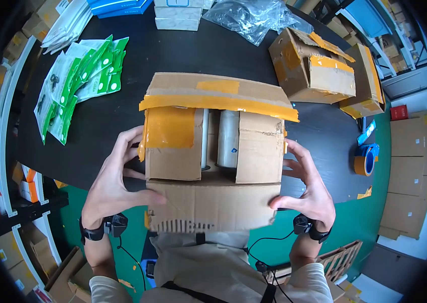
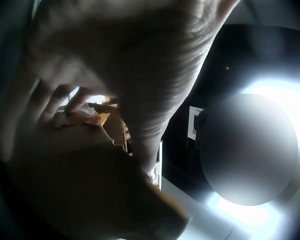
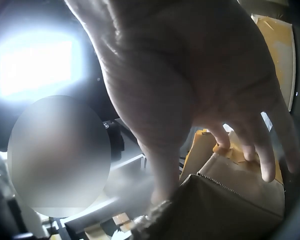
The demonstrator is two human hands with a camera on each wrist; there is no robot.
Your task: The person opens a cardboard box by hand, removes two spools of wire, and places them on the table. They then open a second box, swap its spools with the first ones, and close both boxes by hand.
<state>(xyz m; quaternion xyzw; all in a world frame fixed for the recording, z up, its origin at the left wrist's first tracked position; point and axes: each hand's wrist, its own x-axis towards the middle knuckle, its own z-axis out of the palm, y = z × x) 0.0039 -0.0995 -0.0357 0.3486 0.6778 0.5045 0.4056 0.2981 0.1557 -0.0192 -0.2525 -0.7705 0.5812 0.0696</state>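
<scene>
Cardboard box [image 1: 256, 156] was right between the hands, tbh gripped from both ends: left hand [image 1: 117, 179] and right hand [image 1: 307, 187] each had a thumb on the near flap. A grey cylinder [image 1: 228, 139] showed between them. Green-and-white packets [image 1: 79, 81] lay beyond the left hand, blue tape roll [image 1: 369, 162] right of the right.

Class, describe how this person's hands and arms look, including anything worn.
The left hand and right hand are gloveless. Each wrist wears a black strap with a black, boxy camera and a thin black cable. Pale fabric sleeves end above the wrists.
</scene>
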